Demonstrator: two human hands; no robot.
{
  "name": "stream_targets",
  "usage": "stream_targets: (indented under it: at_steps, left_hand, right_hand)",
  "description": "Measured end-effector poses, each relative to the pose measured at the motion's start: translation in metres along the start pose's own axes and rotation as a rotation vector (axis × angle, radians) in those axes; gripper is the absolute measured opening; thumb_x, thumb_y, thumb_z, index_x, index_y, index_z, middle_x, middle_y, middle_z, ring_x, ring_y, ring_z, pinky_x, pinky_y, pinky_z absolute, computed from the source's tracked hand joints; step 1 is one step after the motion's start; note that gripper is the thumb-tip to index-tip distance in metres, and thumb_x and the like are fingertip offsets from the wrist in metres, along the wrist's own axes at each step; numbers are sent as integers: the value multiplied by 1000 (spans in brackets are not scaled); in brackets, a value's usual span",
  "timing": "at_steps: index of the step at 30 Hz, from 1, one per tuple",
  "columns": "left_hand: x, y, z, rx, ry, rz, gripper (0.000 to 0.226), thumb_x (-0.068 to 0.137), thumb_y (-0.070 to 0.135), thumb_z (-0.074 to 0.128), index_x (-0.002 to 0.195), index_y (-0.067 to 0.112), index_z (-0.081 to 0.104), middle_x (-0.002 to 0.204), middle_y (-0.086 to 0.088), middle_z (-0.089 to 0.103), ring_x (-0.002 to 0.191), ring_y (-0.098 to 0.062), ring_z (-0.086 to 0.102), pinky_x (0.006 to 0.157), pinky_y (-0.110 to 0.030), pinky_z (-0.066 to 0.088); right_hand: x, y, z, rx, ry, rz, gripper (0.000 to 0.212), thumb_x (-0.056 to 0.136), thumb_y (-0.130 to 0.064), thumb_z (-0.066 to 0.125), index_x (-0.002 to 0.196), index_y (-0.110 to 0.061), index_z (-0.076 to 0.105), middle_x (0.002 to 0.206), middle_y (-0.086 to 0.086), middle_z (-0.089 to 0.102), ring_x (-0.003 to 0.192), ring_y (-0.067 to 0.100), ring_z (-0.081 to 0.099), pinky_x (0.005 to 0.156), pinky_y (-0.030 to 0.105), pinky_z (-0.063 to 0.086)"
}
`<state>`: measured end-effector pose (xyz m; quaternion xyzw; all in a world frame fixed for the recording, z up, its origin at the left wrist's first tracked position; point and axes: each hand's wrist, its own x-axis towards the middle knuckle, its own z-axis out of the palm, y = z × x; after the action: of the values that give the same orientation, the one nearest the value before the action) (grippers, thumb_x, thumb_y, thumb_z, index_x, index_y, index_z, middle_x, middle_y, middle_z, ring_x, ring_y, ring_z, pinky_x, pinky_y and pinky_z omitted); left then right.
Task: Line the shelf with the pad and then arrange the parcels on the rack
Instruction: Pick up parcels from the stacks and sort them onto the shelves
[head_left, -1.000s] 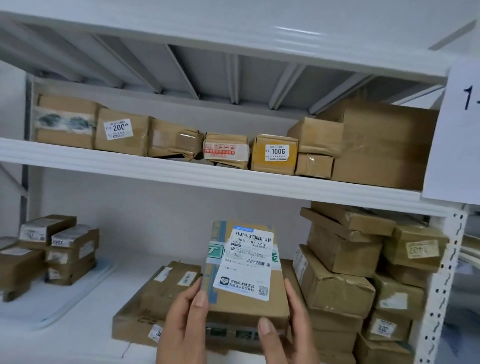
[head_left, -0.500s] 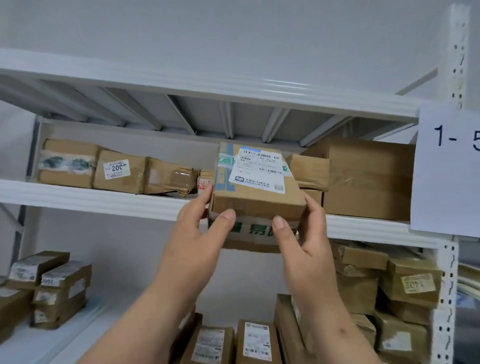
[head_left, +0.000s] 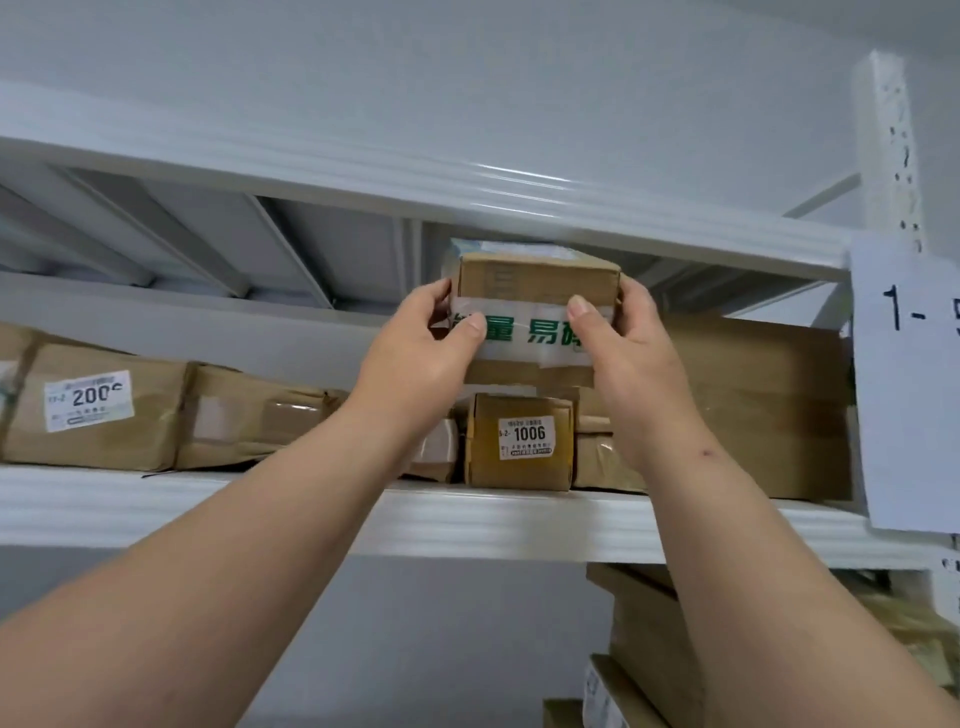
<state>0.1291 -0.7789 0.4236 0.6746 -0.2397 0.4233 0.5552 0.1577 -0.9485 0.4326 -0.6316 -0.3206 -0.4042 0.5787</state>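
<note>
A: At the upper shelf bay, just under the top beam (head_left: 467, 202): cardboard parcel (head_left: 537, 283) held up in both hands, above the row of boxes already on the shelf board (head_left: 260, 514). Whether its underside touches the boxes below, cannot tell; hands and tape cover that edge.

B: Grip?

A: Left hand (head_left: 423, 348) on the parcel's left end, right hand (head_left: 618, 338) on its right end. Hands apart, one per end, thumbs pressed on the near face over the white tape printed with green characters, fingers wrapped round the sides. Both clamped on the same parcel.

B: How does it handle, by your reading?

A: Stiff corrugated card, edges square, no sag between the hands, so it carries as a rigid block. Held high at arm's reach without visible strain, so probably light to moderate. The glossy tape band looks slick; bare card above it should give better friction. The printing may be a fragile warning; set down gently, no drop.

B: Best hold?

A: The two short ends, as now, with fingers low toward the bottom edge. Clearance under the beam looks tight.

B: Neighbours?

A: Box labelled 1006 (head_left: 519, 441) directly below, a large carton (head_left: 753, 405) to the right, box labelled 200 (head_left: 88, 405) far left. Paper sign (head_left: 909, 374) on the upright. No pad visible.
</note>
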Motion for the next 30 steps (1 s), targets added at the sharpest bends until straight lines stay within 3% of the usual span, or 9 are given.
stream_targets:
  at_steps: [2, 5, 10, 15, 18, 20, 26, 28, 30]
  left_hand:
    - [16, -3, 9, 14, -24, 12, 48, 100, 27, 55, 145, 22, 42, 130, 8, 59, 116, -10, 57, 99, -30, 50]
    - [34, -2, 24, 59, -49, 29, 46, 100, 28, 55, 143, 20, 42, 124, 9, 56, 111, -9, 56, 86, -20, 47]
    - [58, -2, 57, 92, -43, 14, 40, 98, 34, 58, 135, 23, 47, 123, 3, 60, 107, -15, 60, 92, -32, 52]
    - [72, -5, 94, 197, -58, -11, 45, 97, 42, 56, 137, 22, 48, 125, 0, 61, 109, -18, 60, 94, -38, 53]
    - [77, -5, 111, 240, -38, -38, 46, 96, 45, 55, 135, 21, 51, 127, -3, 62, 112, -23, 60, 96, -43, 52]
    - [82, -5, 118, 291, -9, -54, 43, 98, 44, 52, 132, 18, 55, 126, -5, 63, 112, -25, 59, 96, -43, 51]
    - [91, -21, 125, 289, -12, -188, 34, 100, 23, 51, 133, 18, 53, 127, -5, 64, 109, -23, 62, 90, -38, 56]
    - [89, -27, 127, 282, -9, -210, 34, 100, 20, 52, 133, 20, 52, 126, 0, 64, 104, -20, 62, 80, -33, 58]
    - [86, -28, 128, 278, -17, -204, 36, 99, 19, 53, 135, 21, 50, 123, 5, 61, 100, -15, 58, 64, -20, 47]
  right_hand:
    - [15, 5, -4, -69, 57, -4, 40, 99, -40, 53, 138, -33, 44, 113, -10, 63, 102, 7, 64, 80, 28, 56]
    - [32, 14, -14, -96, 99, 19, 41, 99, -41, 53, 137, -30, 43, 115, -6, 62, 101, 6, 62, 76, 22, 52]
    - [53, 28, -39, -118, 196, 51, 44, 99, -40, 52, 139, -26, 40, 117, -3, 60, 98, 5, 59, 71, 19, 49]
    - [72, 40, -66, -181, 244, 54, 40, 101, -32, 52, 134, -26, 30, 103, -6, 53, 88, 3, 58, 60, 17, 49]
    - [80, 51, -74, -343, 253, 71, 38, 98, -37, 55, 128, -33, 32, 117, 0, 54, 99, 16, 61, 80, 34, 57]
    - [83, 58, -80, -477, 254, 62, 38, 93, -41, 57, 125, -33, 40, 128, 0, 48, 113, 23, 56, 99, 51, 48]
    - [75, 70, -83, -702, 66, 95, 32, 96, -39, 51, 128, -35, 57, 139, -2, 46, 127, 24, 44, 104, 45, 29]
    - [72, 75, -83, -713, 53, 98, 33, 96, -40, 52, 127, -36, 58, 140, -3, 47, 129, 24, 41, 104, 46, 27]
    - [68, 78, -85, -661, 74, 95, 30, 95, -38, 54, 123, -35, 60, 138, -3, 47, 129, 23, 41, 104, 46, 27]
